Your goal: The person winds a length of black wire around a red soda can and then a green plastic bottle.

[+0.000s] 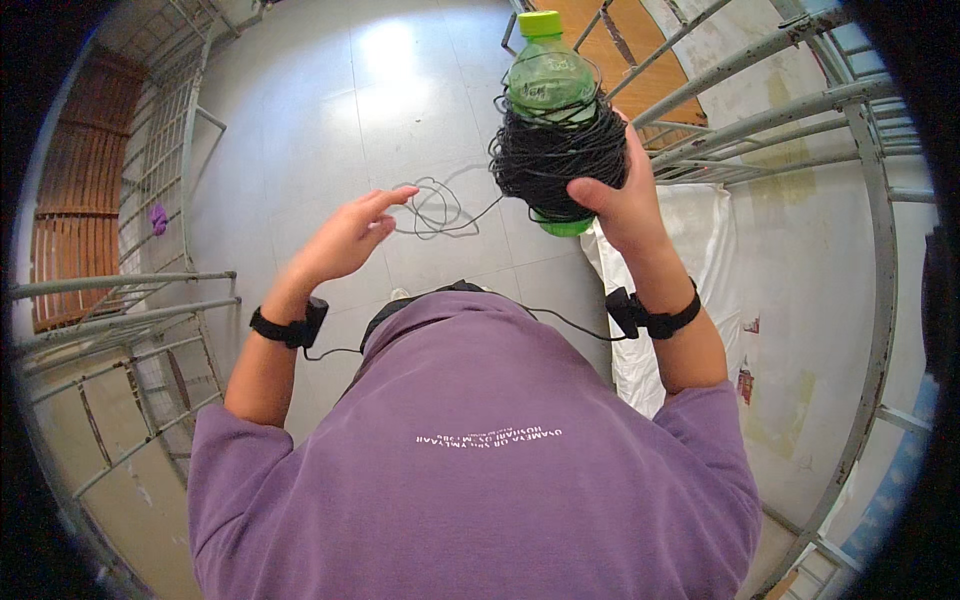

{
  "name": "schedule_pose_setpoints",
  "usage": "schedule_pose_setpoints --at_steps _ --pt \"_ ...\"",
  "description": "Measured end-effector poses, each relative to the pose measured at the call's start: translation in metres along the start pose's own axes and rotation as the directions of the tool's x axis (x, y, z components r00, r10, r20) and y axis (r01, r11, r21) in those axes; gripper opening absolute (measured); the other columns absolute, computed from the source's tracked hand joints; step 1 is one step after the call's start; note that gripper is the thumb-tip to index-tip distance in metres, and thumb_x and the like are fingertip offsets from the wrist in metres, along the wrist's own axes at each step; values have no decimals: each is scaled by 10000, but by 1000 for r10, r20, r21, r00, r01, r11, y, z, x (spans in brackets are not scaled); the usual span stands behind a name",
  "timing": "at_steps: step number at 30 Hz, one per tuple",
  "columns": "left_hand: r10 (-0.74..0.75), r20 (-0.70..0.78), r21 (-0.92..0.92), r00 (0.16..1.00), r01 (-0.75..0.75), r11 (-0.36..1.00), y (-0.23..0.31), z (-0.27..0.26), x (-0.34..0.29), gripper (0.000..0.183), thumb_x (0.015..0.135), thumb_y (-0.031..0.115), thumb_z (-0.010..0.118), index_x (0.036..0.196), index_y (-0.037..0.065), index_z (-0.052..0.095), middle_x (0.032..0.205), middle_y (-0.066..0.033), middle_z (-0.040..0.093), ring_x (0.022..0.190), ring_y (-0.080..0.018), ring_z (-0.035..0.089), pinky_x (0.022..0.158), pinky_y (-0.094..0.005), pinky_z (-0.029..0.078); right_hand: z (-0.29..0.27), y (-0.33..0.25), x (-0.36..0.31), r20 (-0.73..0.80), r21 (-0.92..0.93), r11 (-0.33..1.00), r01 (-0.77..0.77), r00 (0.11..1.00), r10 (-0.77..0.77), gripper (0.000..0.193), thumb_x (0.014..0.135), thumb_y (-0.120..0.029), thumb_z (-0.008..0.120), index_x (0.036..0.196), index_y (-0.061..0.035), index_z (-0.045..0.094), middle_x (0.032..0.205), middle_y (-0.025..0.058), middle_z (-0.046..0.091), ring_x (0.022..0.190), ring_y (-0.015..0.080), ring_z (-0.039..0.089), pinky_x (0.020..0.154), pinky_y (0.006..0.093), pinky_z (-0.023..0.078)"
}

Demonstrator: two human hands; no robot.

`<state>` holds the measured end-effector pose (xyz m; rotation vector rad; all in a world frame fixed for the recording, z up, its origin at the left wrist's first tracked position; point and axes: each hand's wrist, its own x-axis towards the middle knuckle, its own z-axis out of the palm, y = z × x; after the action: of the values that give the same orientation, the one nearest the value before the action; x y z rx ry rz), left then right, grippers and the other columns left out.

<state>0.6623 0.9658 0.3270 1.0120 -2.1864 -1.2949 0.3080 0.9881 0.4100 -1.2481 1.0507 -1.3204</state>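
Note:
My right hand (pixel 625 195) grips a green plastic bottle (pixel 548 75) with a lime-green cap. A thick, tangled winding of black cord (pixel 555 155) wraps around the bottle's middle, and the green base shows below it. The bottle is nearly upright, cap end far from me. From the winding, a strand runs left into loose cord loops (pixel 435 210) beside my left hand (pixel 355 232). That hand's index finger is stretched out and its thumb stands apart. Its fingertips are by the loops; whether they touch the cord is unclear.
Metal bed frames (pixel 870 200) stand at the right, and more metal frames (pixel 190 150) with wooden slats (pixel 85 160) at the left. A white cloth (pixel 690 230) hangs under the right frame. Grey tiled floor (pixel 300 100) lies between them. Black wrist straps (pixel 672 318) carry cables.

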Motion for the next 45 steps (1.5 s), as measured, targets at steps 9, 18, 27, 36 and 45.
schedule_pose_setpoints --at_steps 9,18,27,36,45 --pt "638 -230 699 735 -332 634 155 -22 3 805 789 152 812 1504 30 464 1460 -216 560 1360 -420 536 1120 -478 467 35 -28 -9 468 -597 560 575 816 -339 1080 544 -295 985 1450 -13 470 1364 211 550 1231 411 594 1041 470 489" --pt "116 26 583 993 -109 805 111 5 10 1289 562 367 981 1585 -12 295 1201 -235 639 958 -411 718 786 -460 595 67 -12 -27 664 -654 259 711 703 -253 975 622 -365 919 1433 -27 497 1377 187 536 1140 393 596 974 512 483" --pt "127 -26 361 992 -109 926 87 22 1 1332 566 306 994 1614 6 227 1456 -296 510 1200 -479 622 976 -483 565 75 -3 -33 713 -637 297 711 690 -122 1081 572 -347 957 1477 -26 461 1388 193 523 1134 383 600 959 502 488" --pt "109 -19 -369 994 -108 923 48 16 -29 1400 506 337 1050 1619 3 269 1574 -205 459 1436 -305 495 1211 -431 372 46 0 22 696 -156 973 -173 679 232 1085 908 -837 505 1587 -8 340 1437 194 541 1259 333 597 1063 462 488" --pt "-23 8 -819 1000 20 573 42 23 -51 1452 461 551 1043 1605 -2 339 1620 -156 441 1489 -300 430 1256 -488 300 72 34 9 505 -191 903 384 827 -245 269 920 -129 720 1180 -58 721 1017 154 760 915 269 750 807 374 583"
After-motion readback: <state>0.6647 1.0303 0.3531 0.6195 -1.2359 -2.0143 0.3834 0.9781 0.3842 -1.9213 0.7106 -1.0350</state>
